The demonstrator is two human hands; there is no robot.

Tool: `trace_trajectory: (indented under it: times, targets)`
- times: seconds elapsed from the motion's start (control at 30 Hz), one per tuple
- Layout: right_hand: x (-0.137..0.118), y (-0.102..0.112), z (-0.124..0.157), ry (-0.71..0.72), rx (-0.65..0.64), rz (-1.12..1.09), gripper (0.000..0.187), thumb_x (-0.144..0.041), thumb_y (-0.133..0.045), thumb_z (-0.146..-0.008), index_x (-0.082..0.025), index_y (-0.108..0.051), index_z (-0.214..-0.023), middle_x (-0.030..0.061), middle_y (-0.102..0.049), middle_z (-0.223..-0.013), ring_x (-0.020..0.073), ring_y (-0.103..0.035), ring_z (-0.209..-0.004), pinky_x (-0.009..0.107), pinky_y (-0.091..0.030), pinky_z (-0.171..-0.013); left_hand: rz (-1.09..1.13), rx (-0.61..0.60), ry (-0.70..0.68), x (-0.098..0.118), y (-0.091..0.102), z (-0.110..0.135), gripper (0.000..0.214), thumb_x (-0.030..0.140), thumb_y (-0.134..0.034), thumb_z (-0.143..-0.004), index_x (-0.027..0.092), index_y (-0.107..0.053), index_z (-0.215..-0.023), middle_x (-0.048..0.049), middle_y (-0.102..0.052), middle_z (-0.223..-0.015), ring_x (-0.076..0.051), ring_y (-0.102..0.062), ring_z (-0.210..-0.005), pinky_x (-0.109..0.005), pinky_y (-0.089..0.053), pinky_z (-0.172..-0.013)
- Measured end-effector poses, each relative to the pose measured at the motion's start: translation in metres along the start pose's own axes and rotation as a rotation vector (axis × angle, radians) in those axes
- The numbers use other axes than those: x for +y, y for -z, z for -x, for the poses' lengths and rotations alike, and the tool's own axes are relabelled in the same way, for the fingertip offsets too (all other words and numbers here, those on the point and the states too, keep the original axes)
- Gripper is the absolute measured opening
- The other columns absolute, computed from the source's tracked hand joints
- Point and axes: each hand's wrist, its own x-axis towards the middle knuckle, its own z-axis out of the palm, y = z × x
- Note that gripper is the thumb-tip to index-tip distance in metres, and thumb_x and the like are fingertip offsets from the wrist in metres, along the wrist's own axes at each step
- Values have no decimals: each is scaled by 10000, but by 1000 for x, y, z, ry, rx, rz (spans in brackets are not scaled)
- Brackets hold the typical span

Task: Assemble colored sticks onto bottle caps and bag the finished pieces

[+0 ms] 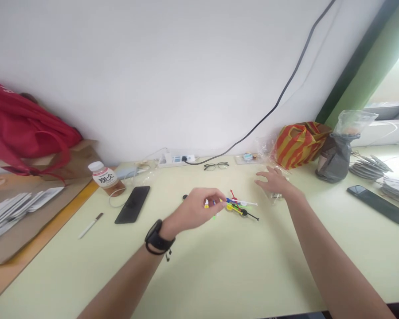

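My left hand (202,208), with a black band on its wrist, is over the middle of the table. Its thumb and index finger pinch the end of a small blue plastic piece (228,200). Beside these fingertips lies a loose cluster of thin plastic arrow-like pieces, among them a red one (232,195), a white one (249,203), a yellow one (234,208) and a black one (251,215). More coloured bits are partly hidden behind the left hand. My right hand (273,180) is open, fingers apart, near a crumpled clear plastic wrapper (275,197).
Eyeglasses (216,166) and a power strip (176,160) are by the wall. On the left are a phone (132,204), a bottle (106,178) and a pen (91,225). A striped bag (299,144), a grey bag (335,157) and another phone (381,204) are on the right.
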Motion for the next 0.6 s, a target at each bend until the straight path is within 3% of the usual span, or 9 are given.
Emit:
trace_trajectory:
  times: [0.1, 0.17, 0.37, 0.5, 0.6]
  targets:
    - [-6, 5, -16, 28, -34, -25, 519, -530, -631, -898, -190, -713, -1280, 167, -623, -1416, 386, -511, -1371, 508, -418, -1121, -44, -217, 2, 15, 30, -22, 322, 448, -613, -958, 237, -731, -1170, -26, -757, -919, -151, -650, -731, -245, -471, -625]
    - [-6, 10, -24, 52, -29, -37, 512, -527, -630, -895, -155, -732, -1231, 177, -686, -1323, 350, -617, -1252, 449, -479, -1060, -93, -268, 8, 16, 47, -30, 389, 483, -627, -940, 241, -716, -1231, -54, -763, -1031, -187, -691, -851, -254, -502, -674]
    - [-3, 31, -36, 83, 126, -67, 353, -371, -672, -862, -153, -759, -1126, 171, -742, -1203, 333, -683, -1122, 425, -514, -979, -170, -224, 74, -14, 73, -34, 457, 530, -606, -940, 225, -693, -1269, -84, -759, -1069, -214, -706, -951, -269, -530, -765]
    - [-10, 36, -38, 93, 223, -116, 246, -206, -632, -829, -191, -770, -1031, 113, -787, -1047, 288, -718, -999, 399, -533, -921, -215, -165, 98, -30, 76, -38, 471, 563, -621, -915, 222, -713, -1226, -81, -752, -1058, -226, -704, -942, -273, -529, -743]
    - [-18, 41, -35, 109, 265, -160, 238, -197, -592, -850, -192, -760, -1018, 91, -792, -980, 245, -729, -892, 362, -550, -870, -212, -168, 68, -32, 74, -41, 459, 553, -609, -928, 226, -709, -1233, -78, -750, -1080, -233, -697, -985, -281, -533, -776]
